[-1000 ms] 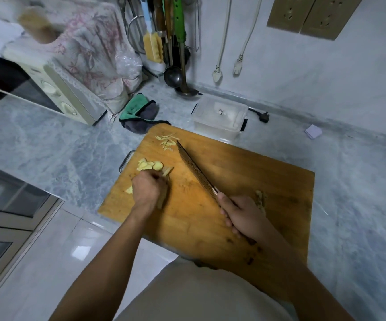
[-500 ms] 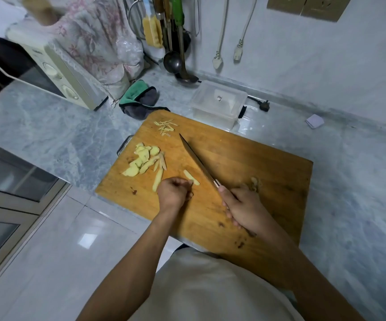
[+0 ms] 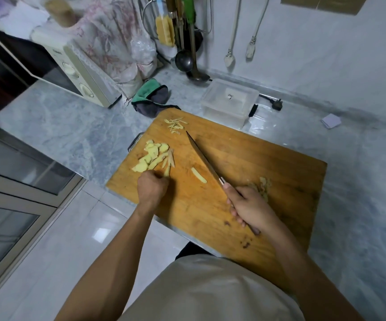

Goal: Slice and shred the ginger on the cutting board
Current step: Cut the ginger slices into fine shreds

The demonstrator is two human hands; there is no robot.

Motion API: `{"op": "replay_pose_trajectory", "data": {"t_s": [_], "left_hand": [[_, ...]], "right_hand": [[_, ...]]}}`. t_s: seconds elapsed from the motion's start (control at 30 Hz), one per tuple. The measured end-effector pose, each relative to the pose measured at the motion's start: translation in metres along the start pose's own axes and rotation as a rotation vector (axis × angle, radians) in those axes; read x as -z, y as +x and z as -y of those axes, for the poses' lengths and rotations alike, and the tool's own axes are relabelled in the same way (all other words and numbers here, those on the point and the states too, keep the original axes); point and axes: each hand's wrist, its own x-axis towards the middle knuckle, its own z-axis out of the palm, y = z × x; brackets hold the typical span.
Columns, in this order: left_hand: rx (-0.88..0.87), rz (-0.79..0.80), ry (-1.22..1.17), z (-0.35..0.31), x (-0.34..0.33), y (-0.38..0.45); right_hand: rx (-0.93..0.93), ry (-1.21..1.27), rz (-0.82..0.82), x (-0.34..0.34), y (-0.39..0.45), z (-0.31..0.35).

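since half a second ago our left hand has gone back left from the lone slice to the slices, and the slice stays beside the knife. the left hand's fingers are curled at the near end of a ginger strip; we cannot tell whether they pinch it. the slices are pale yellow, thin, irregular, overlapping at the left of the board. the shreds are fine matchsticks at the far edge, few in number. we judge slicing mostly done and shredding barely begun. the board is worn orange wood. our right hand grasps the knife handle, the blade lying low across the board. peel scraps lie beyond it.
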Motion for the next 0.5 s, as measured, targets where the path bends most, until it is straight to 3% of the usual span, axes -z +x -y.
{"op": "replay_pose_trajectory", "data": {"t_s": [0.1,0.23,0.4,0.5], "left_hand": [[0.051,0.070,-0.142,0.006,0.004,-0.002],[-0.059,-0.006,0.039,0.015,0.009,-0.007],[-0.252,-0.065,0.048,-0.003,0.012,0.003],[-0.183,-0.055,0.085,-0.017,0.006,0.015]], "right_hand": [[-0.005,0.008,0.005,0.003,0.001,0.000],[-0.014,0.030,0.007,0.004,0.002,-0.001],[-0.033,0.057,0.010,0.006,0.003,0.000],[-0.041,0.083,0.012,0.008,0.004,0.002]]}}
